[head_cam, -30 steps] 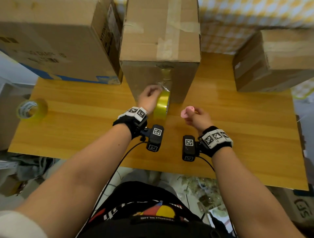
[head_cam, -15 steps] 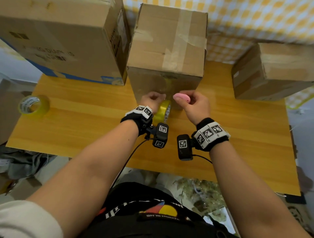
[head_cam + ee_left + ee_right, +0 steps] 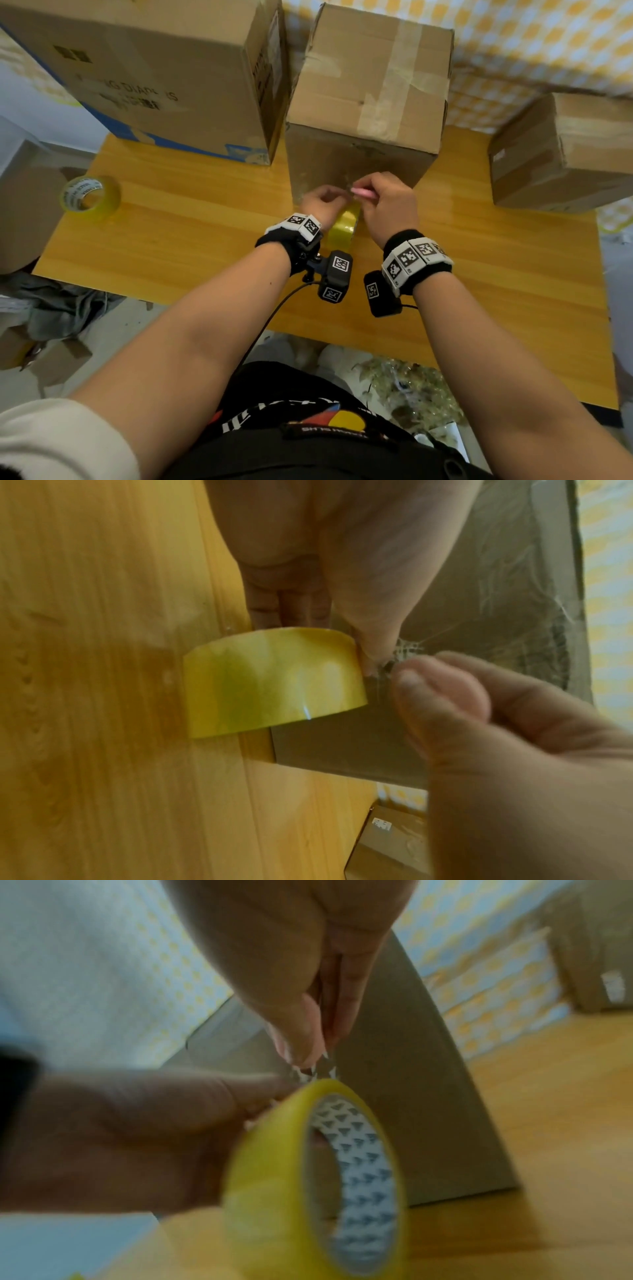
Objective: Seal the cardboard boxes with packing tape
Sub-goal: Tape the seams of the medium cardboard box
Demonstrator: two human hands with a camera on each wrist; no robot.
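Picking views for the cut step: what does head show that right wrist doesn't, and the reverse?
Head only: the pink cutter gripped in the right hand, the spare tape roll at the table's left edge, and the large box and small box flanking the middle box.
Right wrist only: the patterned inner core of the yellow tape roll.
Both: the left hand holding that roll against the middle box's front.

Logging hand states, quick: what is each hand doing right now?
Left hand: grips the yellow tape roll in front of the middle box.
Right hand: holds a small pink tool at the tape.
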